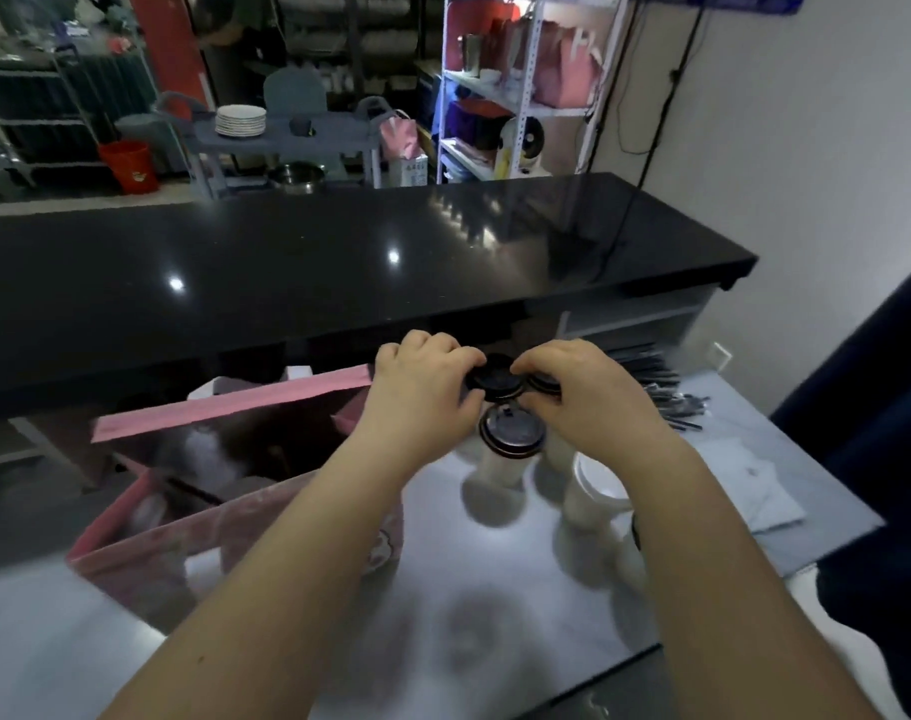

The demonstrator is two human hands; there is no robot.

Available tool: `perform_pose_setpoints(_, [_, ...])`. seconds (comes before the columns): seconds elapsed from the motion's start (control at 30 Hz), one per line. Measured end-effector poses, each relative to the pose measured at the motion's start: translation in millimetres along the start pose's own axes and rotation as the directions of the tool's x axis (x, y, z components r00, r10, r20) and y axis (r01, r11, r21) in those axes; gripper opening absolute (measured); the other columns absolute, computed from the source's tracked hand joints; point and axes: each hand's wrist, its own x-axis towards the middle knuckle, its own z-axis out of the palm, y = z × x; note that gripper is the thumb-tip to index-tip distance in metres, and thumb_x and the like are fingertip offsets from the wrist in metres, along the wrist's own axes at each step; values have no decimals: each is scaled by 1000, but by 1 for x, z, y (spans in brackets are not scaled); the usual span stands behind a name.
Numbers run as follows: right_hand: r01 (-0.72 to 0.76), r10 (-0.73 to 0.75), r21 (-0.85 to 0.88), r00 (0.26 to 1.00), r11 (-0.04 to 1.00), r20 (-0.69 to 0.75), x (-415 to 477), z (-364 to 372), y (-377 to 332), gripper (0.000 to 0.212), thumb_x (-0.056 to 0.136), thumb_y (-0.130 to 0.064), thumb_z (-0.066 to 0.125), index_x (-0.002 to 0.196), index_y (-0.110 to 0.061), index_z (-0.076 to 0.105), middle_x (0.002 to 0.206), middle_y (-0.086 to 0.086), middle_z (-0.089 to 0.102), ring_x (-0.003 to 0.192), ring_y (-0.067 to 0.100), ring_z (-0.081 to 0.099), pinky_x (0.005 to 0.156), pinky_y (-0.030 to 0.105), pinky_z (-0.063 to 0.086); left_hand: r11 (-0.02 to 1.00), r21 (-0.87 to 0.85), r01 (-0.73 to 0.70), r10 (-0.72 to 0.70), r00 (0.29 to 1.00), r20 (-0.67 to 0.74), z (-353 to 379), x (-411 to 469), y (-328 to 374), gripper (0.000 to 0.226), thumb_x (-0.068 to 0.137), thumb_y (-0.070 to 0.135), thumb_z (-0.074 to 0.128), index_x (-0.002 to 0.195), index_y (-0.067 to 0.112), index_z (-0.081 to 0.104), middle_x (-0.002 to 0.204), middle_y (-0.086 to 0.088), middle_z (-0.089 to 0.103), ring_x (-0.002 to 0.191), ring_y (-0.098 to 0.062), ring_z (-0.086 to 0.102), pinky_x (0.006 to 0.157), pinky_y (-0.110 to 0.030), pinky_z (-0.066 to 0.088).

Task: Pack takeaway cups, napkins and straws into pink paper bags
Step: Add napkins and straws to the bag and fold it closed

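left hand + right hand both pinching a black lid over far cups | cups sit on table, right of open pink bag | risk: lid seats crooked, spills in bag imo

Shiny grey metal worktop, reflective, sitting below a raised glossy black stone counter. Carries at left an open pink paper bag, mouth facing up. Holds at centre-right a tight cluster of upright white paper cups, capped with black plastic lids. Just beside those, nearer and to the right: one unlidded white paper cup, top open. Far right corner: loose pile of black straws. Nearer along the right edge: flat stack of white paper napkins, well apart from the bag. Blurred, no finer detail.
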Motion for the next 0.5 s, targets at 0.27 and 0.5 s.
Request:
perform_pose_setpoints(0.27, [-159,159,0,987,987,39,-34,-27,146,24,87,-20,66,111,-24,66,107,-5,63,106,18,51,88,38,46,995,-41,-87,91,989,119,75,71,115,37,87,39,57,124,32,59,119,6,58,116,-22,46,91,-38,34])
perform_pose_setpoints(0.5, [-367,358,11,913,930,197,-79,-25,291,33,87,-22,68,120,-27,62,123,-7,61,116,16,50,97,38,44,995,-84,-56,82,931,356,168,102,203,41,91,40,53,131,32,52,128,4,52,123,-24,40,99,-42,35])
